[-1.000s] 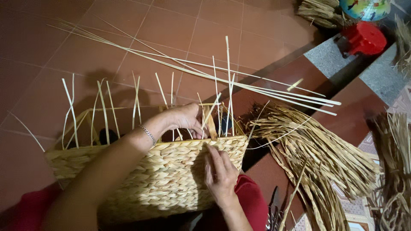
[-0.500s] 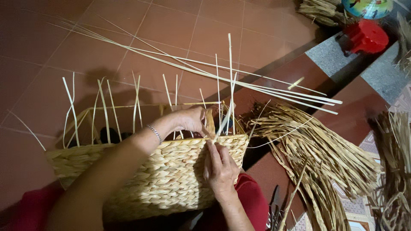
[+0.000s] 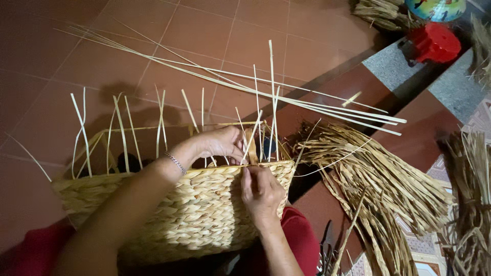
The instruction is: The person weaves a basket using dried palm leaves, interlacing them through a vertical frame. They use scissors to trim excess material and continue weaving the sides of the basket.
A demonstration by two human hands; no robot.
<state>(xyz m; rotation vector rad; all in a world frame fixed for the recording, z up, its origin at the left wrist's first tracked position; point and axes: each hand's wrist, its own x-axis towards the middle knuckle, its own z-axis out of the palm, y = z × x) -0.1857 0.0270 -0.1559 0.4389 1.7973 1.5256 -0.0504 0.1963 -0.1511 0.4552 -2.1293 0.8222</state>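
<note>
A half-woven straw basket [image 3: 169, 204] rests on my lap, with several thin upright stakes [image 3: 123, 133] rising from its rim. My left hand [image 3: 220, 144], a thin bracelet on its wrist, curls over the rim near the right corner and pinches a flat straw strand [image 3: 251, 148]. My right hand [image 3: 262, 193] lies against the outer wall just below, its fingertips touching the weave at the rim. A bundle of long pale reeds [image 3: 286, 97] runs from the basket's corner across the floor.
A heap of dried straw [image 3: 378, 189] lies to the right on the red tile floor [image 3: 225, 36]. More straw [image 3: 470, 204] sits at the far right. A red plastic object [image 3: 434, 43] and a colourful ball [image 3: 434, 9] stand at the top right on grey stone.
Both hands stayed at the basket's right corner; the fingers shifted slightly along the rim while working the strand. The basket and reeds have barely moved.
</note>
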